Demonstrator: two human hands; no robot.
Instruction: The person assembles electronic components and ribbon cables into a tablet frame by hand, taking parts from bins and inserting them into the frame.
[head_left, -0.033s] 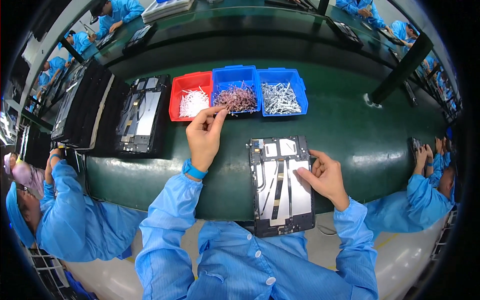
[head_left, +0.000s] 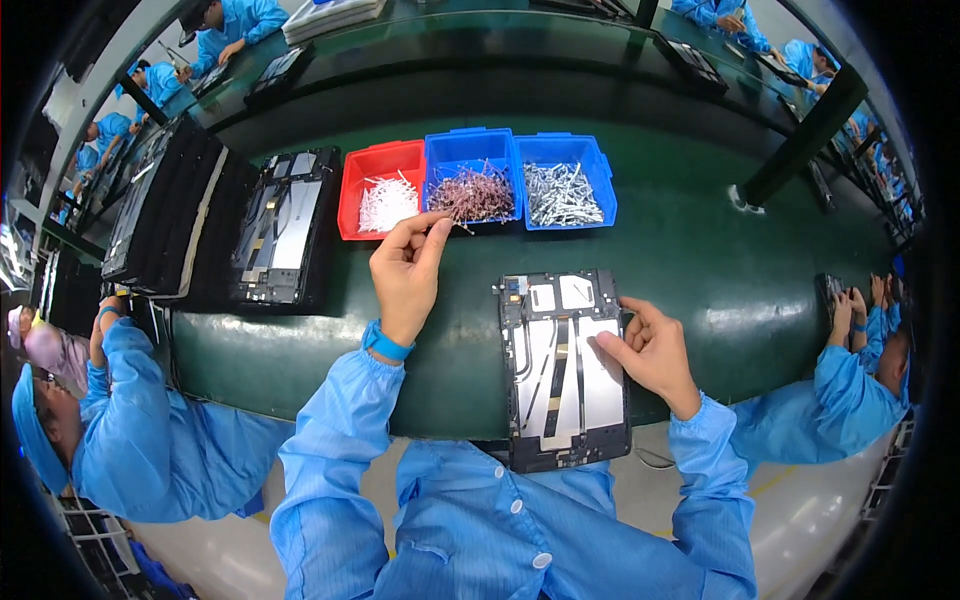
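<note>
Pinched between thumb and forefinger, my left hand point(head_left: 405, 272) has what looks like one tiny dark part from the middle blue plastic bin of brownish-purple small parts point(head_left: 473, 192); it's too small to say exactly what. That hand sits just in front of the bin, toward the far edge of the green desk point(head_left: 700, 250).

Right hand point(head_left: 655, 352) is not closed on anything, fingers loosely spread and resting on the right edge of the opened tablet back with grey metal plates and black flex strips point(head_left: 565, 365), which lies flat at the near edge of the desk, partly overhanging toward me.

Handling guess: that little part weighs nothing and will slip or flick away easily, so a fingertip pinch is the way. The tablet looks stiff but fragile inside. I'd steady it by the outer frame only, never on the flex strips.

Red bin of white parts point(head_left: 383, 195) and blue bin of silvery parts point(head_left: 563, 190) flank the middle one.
</note>
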